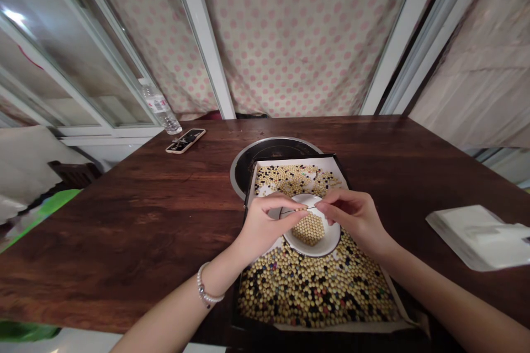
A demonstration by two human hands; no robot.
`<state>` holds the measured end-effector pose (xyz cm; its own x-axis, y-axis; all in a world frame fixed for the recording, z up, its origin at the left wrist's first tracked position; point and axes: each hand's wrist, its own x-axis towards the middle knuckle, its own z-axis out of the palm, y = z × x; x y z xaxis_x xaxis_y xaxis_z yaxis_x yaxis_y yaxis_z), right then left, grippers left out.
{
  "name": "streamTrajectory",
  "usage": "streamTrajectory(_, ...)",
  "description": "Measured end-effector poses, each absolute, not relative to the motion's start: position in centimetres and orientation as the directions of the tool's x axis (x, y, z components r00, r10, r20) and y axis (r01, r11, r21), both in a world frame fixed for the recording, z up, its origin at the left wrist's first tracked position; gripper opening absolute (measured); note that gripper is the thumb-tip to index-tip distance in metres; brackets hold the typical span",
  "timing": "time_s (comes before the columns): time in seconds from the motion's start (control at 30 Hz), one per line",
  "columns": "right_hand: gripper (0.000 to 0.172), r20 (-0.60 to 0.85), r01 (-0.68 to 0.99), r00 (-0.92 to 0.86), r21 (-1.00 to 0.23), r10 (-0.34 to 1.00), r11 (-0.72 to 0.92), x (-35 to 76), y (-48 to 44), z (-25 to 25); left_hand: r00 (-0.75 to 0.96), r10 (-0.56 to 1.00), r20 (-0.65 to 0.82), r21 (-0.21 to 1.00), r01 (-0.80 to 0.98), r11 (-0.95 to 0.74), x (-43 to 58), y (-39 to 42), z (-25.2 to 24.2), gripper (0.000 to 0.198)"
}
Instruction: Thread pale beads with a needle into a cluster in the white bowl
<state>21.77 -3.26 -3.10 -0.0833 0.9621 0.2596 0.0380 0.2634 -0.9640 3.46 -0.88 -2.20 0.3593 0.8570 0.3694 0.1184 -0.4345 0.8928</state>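
My left hand (267,222) and my right hand (351,215) meet above a white bowl (327,241). Both are closed in a pinch on a thin dark thread or needle (296,210) that runs between their fingertips. Under the left fingers hangs a woven block of tan beads (308,229), over the bowl. The bowl rests in a shallow tray (343,174) full of loose tan, black and coloured beads (310,287). A pearl bracelet (205,289) circles my left wrist.
The tray lies on a dark wooden table (136,215), partly over a round black inset burner (265,151). A phone (185,140) and a water bottle (159,106) stand far left. A white packet (482,234) lies at right. A polka-dot curtain hangs behind.
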Motion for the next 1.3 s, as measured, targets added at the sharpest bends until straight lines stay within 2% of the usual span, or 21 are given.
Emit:
streamTrajectory(0.13, 0.012, 0.245, 0.017, -0.147, -0.968, 0.958, 0.25, 21.75, -3.31, -3.12, 0.386, 0.845, 0.369, 0.896, 0.095, -0.435, 3.49, -0.92, -2.18, 0.005)
streamTrajectory(0.33, 0.015, 0.264, 0.005, -0.025, -0.964, 0.964, 0.265, 21.91, -3.22, -2.99, 0.335, 0.858, 0.388, 0.886, 0.12, -0.447, 3.44, -0.91, -2.1, 0.007)
streamTrajectory(0.5, 0.011, 0.227, -0.009, -0.143, -0.974, 0.963, 0.228, 21.82, -3.24, -3.03, 0.381, 0.844, 0.377, 0.888, 0.111, -0.446, 3.47, -0.91, -2.19, 0.006)
streamTrajectory(0.67, 0.013, 0.246, -0.014, -0.043, -0.969, 0.968, 0.246, 21.74, -3.19, -2.98, 0.339, 0.859, 0.384, 0.889, 0.116, -0.444, 3.51, -0.9, -2.16, 0.007)
streamTrajectory(0.83, 0.01, 0.243, -0.04, -0.144, -0.97, 0.959, 0.24, 21.64, -3.18, -3.03, 0.366, 0.849, 0.38, 0.89, 0.104, -0.443, 3.53, -0.99, -2.08, 0.007)
streamTrajectory(1.03, 0.011, 0.222, -0.03, -0.009, -0.975, 0.975, 0.222, 21.79, -3.07, -2.89, 0.326, 0.861, 0.389, 0.889, 0.111, -0.444, 3.51, -0.94, -2.0, 0.009)
streamTrajectory(1.2, 0.01, 0.229, -0.047, -0.165, -0.973, 0.959, 0.224, 21.66, -3.19, -2.99, 0.367, 0.847, 0.384, 0.886, 0.11, -0.45, 3.54, -0.97, -2.13, 0.009)
streamTrajectory(1.3, 0.011, 0.262, -0.047, -0.136, -0.965, 0.955, 0.259, 21.59, -3.18, -3.1, 0.355, 0.848, 0.395, 0.885, 0.101, -0.454, 3.51, -0.97, -2.18, 0.009)
